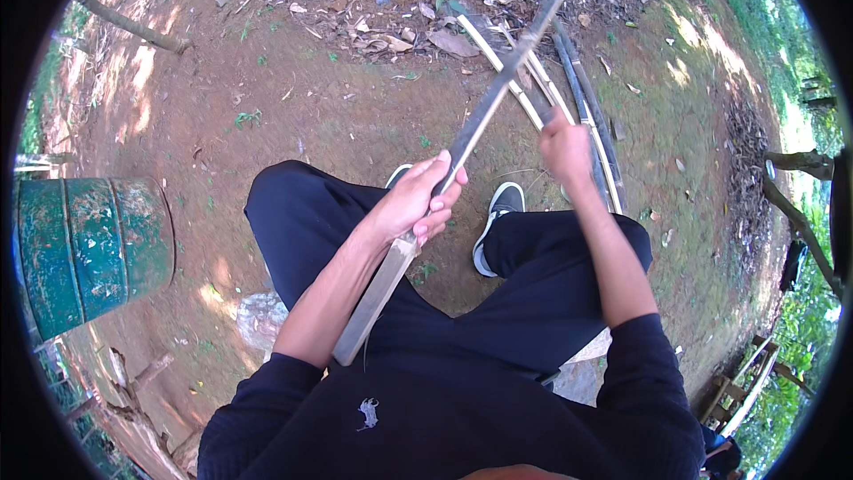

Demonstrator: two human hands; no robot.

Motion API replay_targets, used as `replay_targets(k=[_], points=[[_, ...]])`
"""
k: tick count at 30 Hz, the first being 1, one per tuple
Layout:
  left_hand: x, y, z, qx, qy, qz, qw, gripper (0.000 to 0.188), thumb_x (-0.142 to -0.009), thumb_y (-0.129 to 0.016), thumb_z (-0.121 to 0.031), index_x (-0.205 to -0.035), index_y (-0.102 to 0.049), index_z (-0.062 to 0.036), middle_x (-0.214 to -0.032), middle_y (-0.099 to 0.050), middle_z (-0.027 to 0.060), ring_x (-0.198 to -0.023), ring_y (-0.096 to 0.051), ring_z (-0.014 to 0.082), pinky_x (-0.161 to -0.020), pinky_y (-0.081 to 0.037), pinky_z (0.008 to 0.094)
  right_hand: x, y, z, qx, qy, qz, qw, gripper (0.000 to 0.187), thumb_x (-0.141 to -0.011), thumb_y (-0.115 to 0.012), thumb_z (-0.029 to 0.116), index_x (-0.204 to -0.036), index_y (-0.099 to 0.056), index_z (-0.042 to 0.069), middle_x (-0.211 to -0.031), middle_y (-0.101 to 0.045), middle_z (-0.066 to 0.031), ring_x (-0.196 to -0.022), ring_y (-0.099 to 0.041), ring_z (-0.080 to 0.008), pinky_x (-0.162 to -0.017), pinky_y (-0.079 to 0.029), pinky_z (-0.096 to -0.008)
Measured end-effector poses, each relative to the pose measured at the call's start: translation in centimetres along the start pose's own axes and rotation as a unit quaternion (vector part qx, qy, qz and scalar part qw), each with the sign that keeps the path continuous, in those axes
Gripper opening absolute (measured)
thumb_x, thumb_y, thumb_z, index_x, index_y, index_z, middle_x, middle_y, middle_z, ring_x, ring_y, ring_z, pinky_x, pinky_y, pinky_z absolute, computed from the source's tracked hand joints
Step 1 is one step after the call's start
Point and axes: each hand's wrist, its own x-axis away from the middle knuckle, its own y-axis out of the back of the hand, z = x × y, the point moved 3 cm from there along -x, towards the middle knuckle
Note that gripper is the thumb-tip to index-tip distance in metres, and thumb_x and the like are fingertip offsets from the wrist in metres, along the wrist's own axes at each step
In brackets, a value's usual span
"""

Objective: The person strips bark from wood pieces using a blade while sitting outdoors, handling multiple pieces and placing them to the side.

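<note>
Around you, cut strips lie on the ground ahead and slightly right, in a loose bundle; the long piece in your left hand crosses above them. A green drum stands off to your left, well apart from your knee, with a pole farther ahead on that side. Leaf litter covers the soil beyond the strips.

Your left hand is wrapped round the piece, which slants from near your waist up past the right hand. Its fingers cover the middle, so you cannot tell whether the greyish lower part and darker upper part are one. Your right hand is curled and blurred beside the strips; a dark shape shows at its top, but what it grips cannot be told. Your left shoe is mostly hidden behind that wrist; the right shoe shows clearly.

The held length looks flat and woody, pale along one edge, narrowing at the far end. The strips are slim, some pale, some dark. The drum is ribbed, its paint patched with rust.
</note>
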Motion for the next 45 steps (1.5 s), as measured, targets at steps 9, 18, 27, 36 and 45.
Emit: replay_targets(k=[9,18,27,36,45], points=[[-1.5,0.4,-0.1,0.031,-0.013,0.017,0.999,0.041,-0.11,-0.028,-0.038,-0.105,-0.047,-0.0019,-0.06,-0.036,-0.0044,-0.03,-0.032,0.0039,-0.026,-0.033,0.0216,1.7,0.5,2.7,-0.1,0.064,0.093,0.989,0.014,-0.085,-0.062,0.009,-0.093,-0.051,0.007,-0.07,-0.065,-0.0194,-0.066,-0.067,-0.04,-0.059,-0.054,-0.0504],[1.7,-0.3,-1.0,0.014,0.008,0.07,0.997,0.039,-0.11,-0.028,-0.038,-0.102,-0.046,-0.0047,-0.059,-0.034,-0.0045,-0.031,-0.032,0.0039,-0.028,-0.034,0.0206,-1.6,2.1,-1.4,-0.027,0.049,-0.057,0.997,0.012,-0.083,-0.061,0.006,-0.093,-0.054,0.004,-0.071,-0.066,-0.0194,-0.067,-0.068,-0.0394,-0.057,-0.053,-0.0487],[1.5,0.3,-0.2,0.014,0.023,0.042,0.999,0.038,-0.11,-0.029,-0.038,-0.101,-0.045,-0.0056,-0.059,-0.035,-0.0048,-0.031,-0.032,0.0036,-0.029,-0.033,0.021,0.8,2.3,1.4,-0.021,0.171,0.014,0.985,0.008,-0.087,-0.059,0.01,-0.093,-0.055,0.005,-0.074,-0.068,-0.0192,-0.066,-0.068,-0.0403,-0.059,-0.054,-0.0524],[2.5,-0.6,1.9,-0.004,0.096,0.075,0.992,0.036,-0.11,-0.031,-0.038,-0.1,-0.044,-0.0061,-0.059,-0.035,-0.0056,-0.031,-0.032,0.0037,-0.029,-0.032,0.021,-3.4,2.1,-7.2,0.062,-0.085,-0.047,0.993,0.008,-0.089,-0.059,0.013,-0.094,-0.057,0.007,-0.078,-0.069,-0.0186,-0.073,-0.067,-0.0438,-0.063,-0.053,-0.0545],[4.9,-0.3,1.2,0.011,0.098,0.062,0.993,0.037,-0.109,-0.032,-0.039,-0.099,-0.045,-0.0051,-0.057,-0.035,-0.0053,-0.03,-0.032,0.004,-0.026,-0.031,0.0217,-3.0,0.9,-8.3,0.089,-0.059,-0.015,0.994,0.012,-0.09,-0.058,0.018,-0.092,-0.06,0.006,-0.084,-0.07,-0.0195,-0.075,-0.07,-0.0389,-0.063,-0.055,-0.0533]])
